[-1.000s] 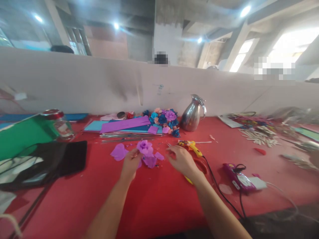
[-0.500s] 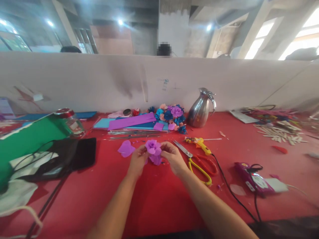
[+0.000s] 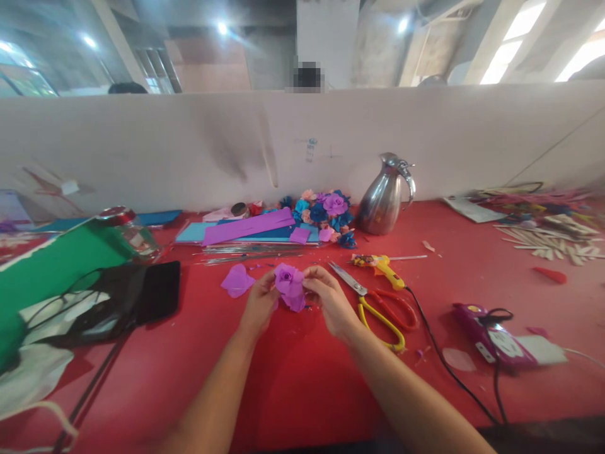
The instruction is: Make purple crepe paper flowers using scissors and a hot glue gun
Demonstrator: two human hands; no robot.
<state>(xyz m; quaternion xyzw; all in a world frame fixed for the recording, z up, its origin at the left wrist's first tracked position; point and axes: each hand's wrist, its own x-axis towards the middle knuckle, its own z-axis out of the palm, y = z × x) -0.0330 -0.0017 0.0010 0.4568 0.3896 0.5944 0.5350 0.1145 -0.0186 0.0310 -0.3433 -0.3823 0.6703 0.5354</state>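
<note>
A purple paper flower [image 3: 289,282] with a dark-centred spiral of petals is held above the red table [image 3: 302,384]. My left hand [image 3: 259,302] pinches its left side, and my right hand [image 3: 329,299] has thumb and fingertips closed on a petal at its right edge. Loose purple petals [image 3: 237,281] lie just left of my left hand. Open scissors [image 3: 371,306] with red and yellow handles rest to the right of my right hand, beside a yellow glue gun [image 3: 388,273].
Behind the hands are purple paper strips [image 3: 248,226], thin wires [image 3: 246,253], finished flowers [image 3: 326,213] and a metal jug [image 3: 382,197]. A black phone [image 3: 161,291] and glass jar [image 3: 135,233] sit left; a purple power strip [image 3: 494,337] with cables lies right.
The flower has turned slightly in my hands, and its lower petals now hang closer beneath the centre. The camera view has shifted a little. Both hands keep their hold.
</note>
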